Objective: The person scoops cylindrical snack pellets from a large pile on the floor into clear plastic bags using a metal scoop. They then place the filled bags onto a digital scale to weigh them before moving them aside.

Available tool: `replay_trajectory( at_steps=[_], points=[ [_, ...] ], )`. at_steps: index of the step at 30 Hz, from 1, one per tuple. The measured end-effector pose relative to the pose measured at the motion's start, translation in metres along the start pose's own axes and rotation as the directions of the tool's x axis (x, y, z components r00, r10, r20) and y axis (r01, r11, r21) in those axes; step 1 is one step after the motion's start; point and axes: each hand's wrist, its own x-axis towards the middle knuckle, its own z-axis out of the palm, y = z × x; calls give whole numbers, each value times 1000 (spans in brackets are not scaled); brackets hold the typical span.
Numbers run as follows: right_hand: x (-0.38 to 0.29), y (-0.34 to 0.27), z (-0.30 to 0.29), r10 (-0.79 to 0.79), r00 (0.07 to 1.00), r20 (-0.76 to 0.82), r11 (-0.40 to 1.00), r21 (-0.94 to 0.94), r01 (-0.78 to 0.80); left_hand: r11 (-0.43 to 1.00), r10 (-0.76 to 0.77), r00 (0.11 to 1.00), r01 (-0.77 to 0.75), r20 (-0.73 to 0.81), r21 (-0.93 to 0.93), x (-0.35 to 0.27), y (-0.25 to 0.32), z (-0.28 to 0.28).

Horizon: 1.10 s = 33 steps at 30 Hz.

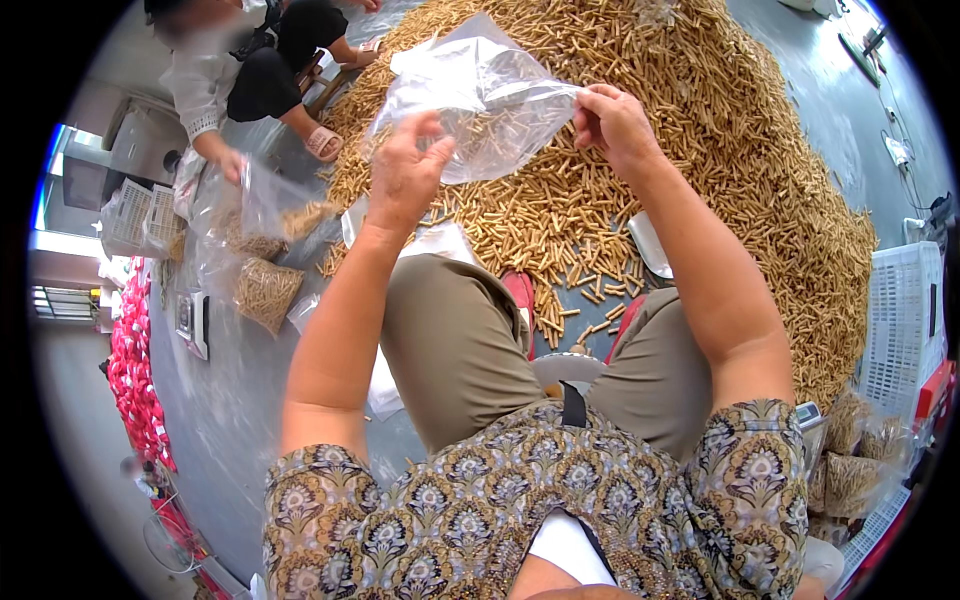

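A clear plastic bag is stretched out over a large heap of short tan cut sticks. At its right corner my right hand pinches the plastic between thumb and fingers. My left hand is at the bag's lower left, fingers bent and slightly blurred; whether it grips the film cannot be told. Sticks show through the plastic, and whether any lie inside is unclear. A white plastic scoop or tray rests at the heap's edge, beyond my right knee.
A co-worker's hand at upper left holds another clear bag. Near it stand a filled bag and a scale. White plastic crates and filled bags are at the right. Pink packages line the far left.
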Motion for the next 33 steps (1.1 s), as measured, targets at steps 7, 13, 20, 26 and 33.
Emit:
replay_trajectory(
  at_steps=[7, 13, 20, 26, 33],
  points=[
    [-9, 9, 2, 54, 995, 89, 996, -81, -47, 883, 245, 899, -54, -362, 466, 13, -23, -16],
    [-17, 3, 7, 60, 992, 115, 998, -35, -56, 936, 118, 992, -124, 38, 330, 31, -74, -1],
    [-11, 1, 8, 8, 998, 54, 986, 163, -17, 727, -221, 896, 415, 386, -547, -58, -92, 41],
    [8, -4, 11, -19, 999, 28, 995, 100, 16, 885, -198, 931, 304, 306, -354, -9, -45, 71],
    [-5, 10, 7, 140, 972, 190, 990, -21, -138, 982, -179, 980, 173, -86, -78, 35, -153, 82]
  ],
)
